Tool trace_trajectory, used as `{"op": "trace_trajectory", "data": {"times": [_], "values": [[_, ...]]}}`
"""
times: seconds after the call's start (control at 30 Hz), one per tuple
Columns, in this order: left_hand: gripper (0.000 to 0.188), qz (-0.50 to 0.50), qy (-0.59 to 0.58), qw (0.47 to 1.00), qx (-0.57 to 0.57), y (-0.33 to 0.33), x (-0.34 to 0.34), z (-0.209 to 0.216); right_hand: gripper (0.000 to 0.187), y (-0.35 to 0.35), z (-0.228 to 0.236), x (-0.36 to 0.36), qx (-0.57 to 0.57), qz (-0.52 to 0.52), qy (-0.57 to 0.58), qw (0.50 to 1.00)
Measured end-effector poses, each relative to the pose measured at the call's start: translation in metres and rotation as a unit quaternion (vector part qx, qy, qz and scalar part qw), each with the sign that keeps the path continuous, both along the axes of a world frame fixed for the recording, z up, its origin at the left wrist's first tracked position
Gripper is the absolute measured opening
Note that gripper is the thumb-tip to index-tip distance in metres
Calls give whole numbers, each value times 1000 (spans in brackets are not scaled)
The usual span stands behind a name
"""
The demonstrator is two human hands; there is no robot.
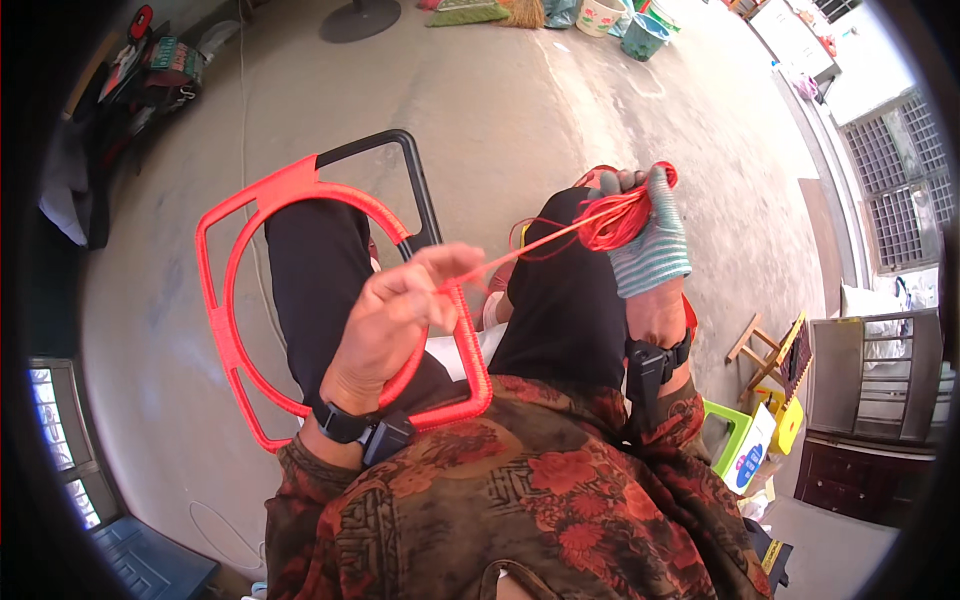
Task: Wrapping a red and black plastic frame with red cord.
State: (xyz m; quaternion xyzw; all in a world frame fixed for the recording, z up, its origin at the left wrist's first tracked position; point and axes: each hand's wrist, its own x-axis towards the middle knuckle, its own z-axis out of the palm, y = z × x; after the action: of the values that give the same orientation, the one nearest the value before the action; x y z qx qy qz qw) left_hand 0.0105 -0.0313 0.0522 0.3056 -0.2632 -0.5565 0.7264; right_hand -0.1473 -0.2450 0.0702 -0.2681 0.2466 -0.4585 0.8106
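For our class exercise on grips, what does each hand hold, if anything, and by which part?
The gloved right hand holds the red cord bundle by its upper part. A strand reaches the left hand; blur hides whether it is gripped.

- Apparently a household room, with a grey concrete floor [470,85]
- A barred window [895,180] at right
- A dark reddish-brown drawer unit [858,478], also at right
- A broom [524,12] and buckets [643,37] at the far side
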Motion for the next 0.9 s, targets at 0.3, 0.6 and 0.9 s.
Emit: {"op": "trace_trajectory", "data": {"times": [0.3, 0.6, 0.9], "values": [[31, 7, 154, 986, -66, 3, 12, -10, 26, -8, -66, -17, 73, -55, 78, 993], [17, 160, -160, 974, 13, 1, 10, -15, 20, -82, -71, -112, -34, -44, -5, 998], [17, 184, -346, 920, 23, 1, 0, -18, 33, 98, 9, 24, -503, 267, 336, 750]]}}
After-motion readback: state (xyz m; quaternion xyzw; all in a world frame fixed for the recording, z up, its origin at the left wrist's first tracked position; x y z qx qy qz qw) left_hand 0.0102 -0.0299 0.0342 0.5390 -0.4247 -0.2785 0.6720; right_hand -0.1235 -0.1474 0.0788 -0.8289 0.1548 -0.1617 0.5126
